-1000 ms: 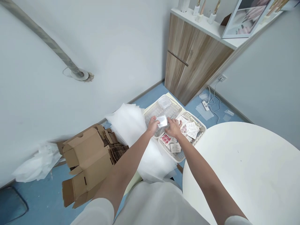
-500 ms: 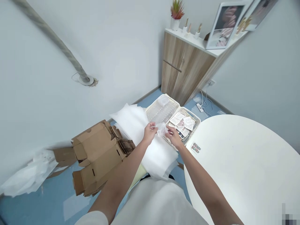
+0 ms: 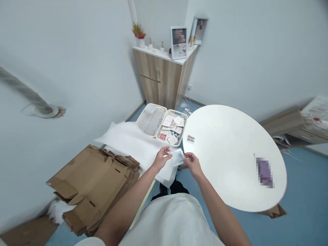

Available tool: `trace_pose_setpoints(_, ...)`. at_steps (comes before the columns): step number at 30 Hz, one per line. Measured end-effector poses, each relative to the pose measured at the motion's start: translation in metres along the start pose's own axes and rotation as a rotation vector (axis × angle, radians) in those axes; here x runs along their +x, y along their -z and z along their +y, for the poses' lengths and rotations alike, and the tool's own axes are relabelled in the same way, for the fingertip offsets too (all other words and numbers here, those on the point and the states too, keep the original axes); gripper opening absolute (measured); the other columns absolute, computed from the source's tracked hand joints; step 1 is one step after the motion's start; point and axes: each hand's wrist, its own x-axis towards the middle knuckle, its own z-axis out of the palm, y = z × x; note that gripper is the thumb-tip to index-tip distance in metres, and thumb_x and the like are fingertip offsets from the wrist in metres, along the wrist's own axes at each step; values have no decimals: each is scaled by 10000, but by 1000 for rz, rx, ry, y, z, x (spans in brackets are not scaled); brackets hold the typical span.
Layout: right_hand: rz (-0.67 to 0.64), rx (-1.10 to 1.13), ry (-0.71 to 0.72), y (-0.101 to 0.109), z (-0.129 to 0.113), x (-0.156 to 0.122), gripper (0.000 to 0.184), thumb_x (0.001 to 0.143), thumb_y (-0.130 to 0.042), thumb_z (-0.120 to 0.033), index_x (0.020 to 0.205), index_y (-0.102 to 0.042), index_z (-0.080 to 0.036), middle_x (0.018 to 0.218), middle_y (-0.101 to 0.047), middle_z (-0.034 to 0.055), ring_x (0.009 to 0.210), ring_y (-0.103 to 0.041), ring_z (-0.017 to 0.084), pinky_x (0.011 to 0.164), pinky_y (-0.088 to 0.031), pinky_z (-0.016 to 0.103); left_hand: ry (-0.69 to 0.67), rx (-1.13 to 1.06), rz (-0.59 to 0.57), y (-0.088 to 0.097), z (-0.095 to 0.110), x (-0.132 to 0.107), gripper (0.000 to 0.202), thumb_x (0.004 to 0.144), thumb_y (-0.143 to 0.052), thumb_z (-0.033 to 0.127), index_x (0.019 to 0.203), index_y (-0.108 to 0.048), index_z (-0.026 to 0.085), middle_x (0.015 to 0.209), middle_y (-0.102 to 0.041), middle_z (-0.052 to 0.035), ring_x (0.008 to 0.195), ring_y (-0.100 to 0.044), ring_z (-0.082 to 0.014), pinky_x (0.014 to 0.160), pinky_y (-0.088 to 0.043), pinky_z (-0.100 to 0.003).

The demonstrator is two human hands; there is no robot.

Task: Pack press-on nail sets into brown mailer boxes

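Note:
A small clear plastic case (image 3: 177, 157) is held up between my two hands, above the white sheets' right edge. My right hand (image 3: 192, 164) pinches its right side between thumb and fingers. At its left edge, the thumb and curled fingers of my left hand (image 3: 161, 159) grip it, with a gap showing between them. The case looks see-through; I cannot make out whether anything is inside. Just beyond are a white basket (image 3: 185, 131) of cards and nail sets and another white basket (image 3: 138, 119) with clear plastic cases.
White foam sheets (image 3: 128, 140) lie left of my hands, beside stacked flattened cardboard boxes (image 3: 94, 184). A round white table (image 3: 225, 153) stands on the right, bearing a small nail set (image 3: 190, 138) and a blurred purple item (image 3: 265, 172). A wooden cabinet (image 3: 164, 78) fills the corner.
My view has swung right, bringing more of the round table into sight. Both hands have come back from the baskets with the clear case, which now lies flatter between them.

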Motion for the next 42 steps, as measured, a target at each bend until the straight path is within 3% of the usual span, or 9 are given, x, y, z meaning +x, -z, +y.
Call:
trace_pose_setpoints(3,59,18,2,27,-2,-20,281,597,-640,-368,805,-550,-202,753,-597,18,653,-550,141,611,-451,291,42,90,-113,-20,3,-5,395,681,-601,338,1038,-535,180,1019,-557,-79,861,-533,-137,735,-424,-255)
trace_pose_setpoints(6,88,41,27,52,-4,-35,238,588,-658,-339,753,-565,-195,745,-611,15,678,-560,140,655,-445,296,119,145,-310,-45,7,-7,401,704,-572,393,1042,-544,180,896,-598,-67,754,-558,-136,646,-430,-255)
trace_pose_setpoints(12,163,47,32,100,-4,-55,265,569,-683,-334,762,-579,-186,813,-633,41,760,-581,161,727,-447,316,71,199,-515,-105,-4,-7,327,659,-627,370,886,-619,135,739,-621,-55,650,-564,-132,609,-434,-258)
trace_pose_setpoints(16,242,154,35,139,1,-66,355,617,-657,-374,909,-551,-203,983,-607,67,816,-598,169,787,-444,340,95,199,-500,-142,-14,-11,356,649,-638,385,900,-612,133,727,-618,-60,640,-575,-138,556,-427,-242)
trace_pose_setpoints(19,209,250,-36,170,10,-74,377,669,-592,-446,962,-528,-217,1047,-582,79,812,-614,179,782,-451,358,115,152,-482,-170,-16,-17,338,650,-643,381,884,-605,139,751,-606,-55,662,-589,-133,573,-421,-229)
trace_pose_setpoints(23,131,270,-101,207,24,-79,425,635,-626,-451,976,-514,-225,922,-622,56,764,-625,185,750,-453,357,153,134,-461,-210,-19,-22,340,659,-637,389,888,-581,144,752,-587,-44,691,-607,-144,597,-418,-231)
trace_pose_setpoints(28,246,217,-30,251,29,-76,424,578,-676,-427,904,-513,-211,834,-616,30,675,-609,161,684,-450,328,81,230,-450,-256,-29,-25,444,679,-609,417,1025,-504,158,890,-577,-70,809,-601,-172,703,-432,-284)
trace_pose_setpoints(35,312,203,-28,298,29,-77,311,617,-649,-417,795,-505,-207,763,-564,1,603,-579,132,599,-433,288,-277,660,-563,-289,-27,-27,1027,462,-761,395,1319,-212,255,1172,-454,-92,1030,-461,-232,860,-373,-379)
trace_pose_setpoints(42,261,141,-22,310,34,-74,299,642,-617,-442,754,-491,-195,745,-554,8,596,-560,130,601,-441,290,-410,738,-664,-305,-23,-15,797,533,-725,363,1241,-375,256,1050,-516,-55,852,-489,-172,794,-407,-334)
